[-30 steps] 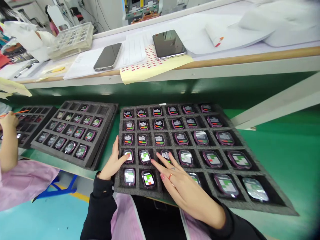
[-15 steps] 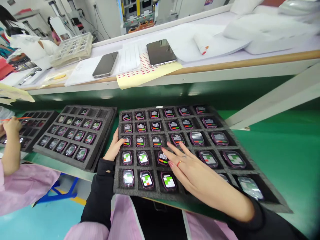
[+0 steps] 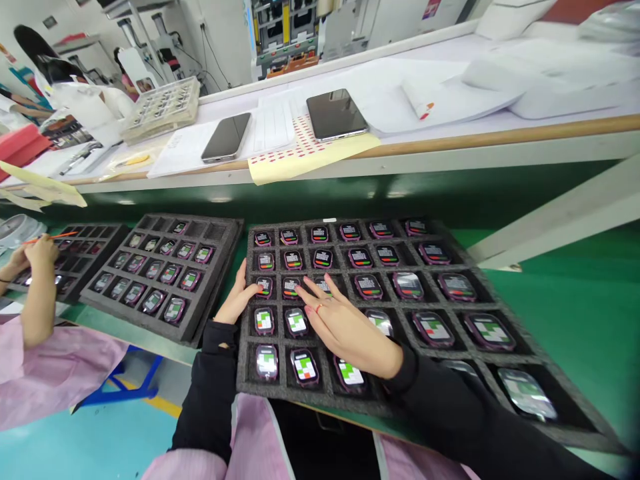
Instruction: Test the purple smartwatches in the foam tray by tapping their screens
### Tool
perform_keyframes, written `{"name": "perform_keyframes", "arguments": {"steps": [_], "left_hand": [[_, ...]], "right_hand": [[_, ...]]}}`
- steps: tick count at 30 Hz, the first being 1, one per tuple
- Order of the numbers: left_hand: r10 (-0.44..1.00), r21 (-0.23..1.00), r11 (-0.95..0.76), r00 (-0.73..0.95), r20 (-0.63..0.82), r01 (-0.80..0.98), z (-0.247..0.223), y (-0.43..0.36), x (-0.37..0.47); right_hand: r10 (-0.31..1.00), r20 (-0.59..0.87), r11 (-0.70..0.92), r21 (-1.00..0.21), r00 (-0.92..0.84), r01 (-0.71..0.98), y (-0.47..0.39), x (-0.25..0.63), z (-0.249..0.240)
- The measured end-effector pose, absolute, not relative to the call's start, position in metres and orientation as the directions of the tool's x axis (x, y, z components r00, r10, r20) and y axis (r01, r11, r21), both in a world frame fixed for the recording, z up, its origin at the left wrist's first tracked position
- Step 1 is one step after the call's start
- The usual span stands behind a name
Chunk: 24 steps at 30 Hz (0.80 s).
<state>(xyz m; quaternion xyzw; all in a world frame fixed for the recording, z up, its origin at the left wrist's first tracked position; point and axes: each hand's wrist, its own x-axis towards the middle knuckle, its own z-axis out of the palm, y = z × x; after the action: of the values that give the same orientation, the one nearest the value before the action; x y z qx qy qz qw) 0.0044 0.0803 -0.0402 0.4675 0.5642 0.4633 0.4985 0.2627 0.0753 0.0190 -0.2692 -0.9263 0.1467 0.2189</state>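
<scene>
A dark grey foam tray (image 3: 325, 393) lies before me with rows of purple-rimmed smartwatches, their screens lit. Along its left edge, my left hand (image 3: 235, 298) grips the side wall, fingers outside and the thumb over the rim on a smartwatch (image 3: 265, 287) in the third row. My right hand (image 3: 345, 327) is spread flat above the tray, holding nothing. Its index fingertip is at the second smartwatch (image 3: 290, 288) of that row; whether it presses the screen I cannot tell. Under the palm and forearm, some watches are partly hidden. Several screens show green, white and red blocks.
Another foam tray (image 3: 193, 328) with watches rests on a stack to the left. Beyond it, a co-worker's hands (image 3: 40, 253) hold a thin orange stick over a further tray. The raised shelf (image 3: 430, 143) carries two phones and papers. A white post (image 3: 550, 220) slants at right.
My right hand has moved left across the tray, from the third and fourth columns towards the second. My left hand keeps its place on the tray edge. The view has shifted slightly.
</scene>
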Motion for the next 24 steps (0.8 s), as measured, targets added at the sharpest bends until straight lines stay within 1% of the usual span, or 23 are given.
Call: {"name": "perform_keyframes", "arguments": {"steps": [8, 12, 16, 20, 24], "left_hand": [[0.992, 0.987, 0.123, -0.033, -0.120, 0.101, -0.037, 0.081, 0.003], [0.993, 0.987, 0.117, -0.015, -0.116, 0.110, -0.033, 0.080, 0.004], [0.992, 0.989, 0.129, -0.025, -0.127, 0.070, -0.034, 0.081, 0.004], [0.988, 0.990, 0.144, -0.055, -0.144, -0.002, -0.035, 0.082, 0.005], [0.984, 0.988, 0.147, -0.097, -0.151, -0.041, -0.029, 0.081, 0.009]], "right_hand": [[0.516, 0.316, 0.841, -0.366, -0.796, 0.400, 0.075, 0.261, 0.018], [0.567, 0.335, 0.813, -0.373, -0.752, 0.447, 0.071, 0.280, 0.027], [0.620, 0.319, 0.781, -0.338, -0.717, 0.526, 0.066, 0.308, 0.028], [0.598, 0.281, 0.799, -0.287, -0.751, 0.529, 0.063, 0.323, 0.027], [0.616, 0.306, 0.786, -0.292, -0.725, 0.545, 0.063, 0.319, 0.024]]}}
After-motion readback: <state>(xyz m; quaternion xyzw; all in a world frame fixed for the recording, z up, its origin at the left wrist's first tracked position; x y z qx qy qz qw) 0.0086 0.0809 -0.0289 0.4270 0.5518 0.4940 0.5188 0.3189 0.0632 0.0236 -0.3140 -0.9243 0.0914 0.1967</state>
